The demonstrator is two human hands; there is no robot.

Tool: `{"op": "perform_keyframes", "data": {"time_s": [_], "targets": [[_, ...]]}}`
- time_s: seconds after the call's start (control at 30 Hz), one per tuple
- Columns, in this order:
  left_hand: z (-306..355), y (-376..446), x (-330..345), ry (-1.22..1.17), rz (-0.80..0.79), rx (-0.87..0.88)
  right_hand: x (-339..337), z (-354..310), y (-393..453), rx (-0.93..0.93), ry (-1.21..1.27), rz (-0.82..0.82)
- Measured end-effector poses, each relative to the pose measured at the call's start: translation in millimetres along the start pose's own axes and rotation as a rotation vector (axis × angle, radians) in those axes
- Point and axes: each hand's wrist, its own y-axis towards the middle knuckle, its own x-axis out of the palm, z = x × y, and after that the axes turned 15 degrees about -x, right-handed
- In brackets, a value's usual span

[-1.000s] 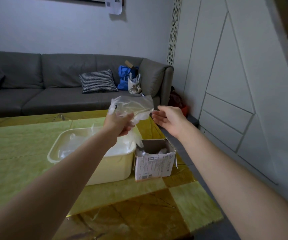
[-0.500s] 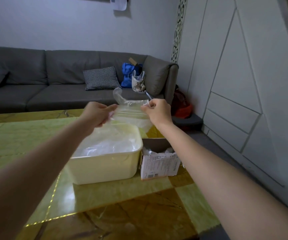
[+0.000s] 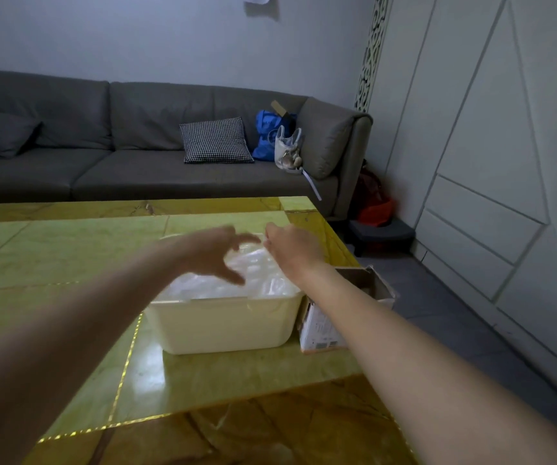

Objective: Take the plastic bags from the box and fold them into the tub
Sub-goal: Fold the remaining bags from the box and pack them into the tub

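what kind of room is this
Most likely a home living room: a long grey sofa with a checked cushion stands against the wall, a glossy green and gold low table sits before it, and white built-in cabinets line the right side.

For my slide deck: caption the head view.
Both hands over clear plastic bags in a cream tub.
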Motion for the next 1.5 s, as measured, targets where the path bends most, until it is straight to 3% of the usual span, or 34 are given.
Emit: {"op": "perform_keyframes", "data": {"time_s": [0.07,0.2,0.23,0.3,0.4,0.6,0.7,0.87,0.97,1.1,1.27,1.5], "targets": [[1,7,19,0.187,-0.145,-0.100,0,-1,2,-0.015,-0.024,-0.035],[-3,18,31,0.186,-0.163,-0.155,-13,-3,12,-0.080,0.087,0.092],[-3,22,32,0.184,-0.161,-0.157,-15,-5,15,-0.105,0.187,0.048],[-2,26,35,0.179,-0.167,-0.173,-13,-10,17,-0.094,0.374,-0.253],[-5,30,45,0.131,-0.204,-0.195,-3,-13,15,-0.036,0.284,-0.662],[-47,20,33,0.065,-0.248,-0.372,9,-16,21,-0.047,0.100,-0.828],[-51,7,19,-0.098,-0.219,-0.425,8,-13,21,-0.040,0.127,-0.817],[-8,0,-2,-0.059,0.299,-0.155,-33,6,2,0.017,0.450,-0.398],[34,-1,-1,-0.126,0.276,0.024,-55,26,-14,0.110,0.413,-0.279],[78,-3,8,-0.109,0.162,0.222,-56,44,-42,0.241,0.402,-0.482],[92,-3,23,-0.010,0.092,0.256,-30,45,-61,0.248,0.359,-0.631],[96,3,27,0.077,0.090,0.289,-22,55,-64,0.239,0.458,-0.525]]}}
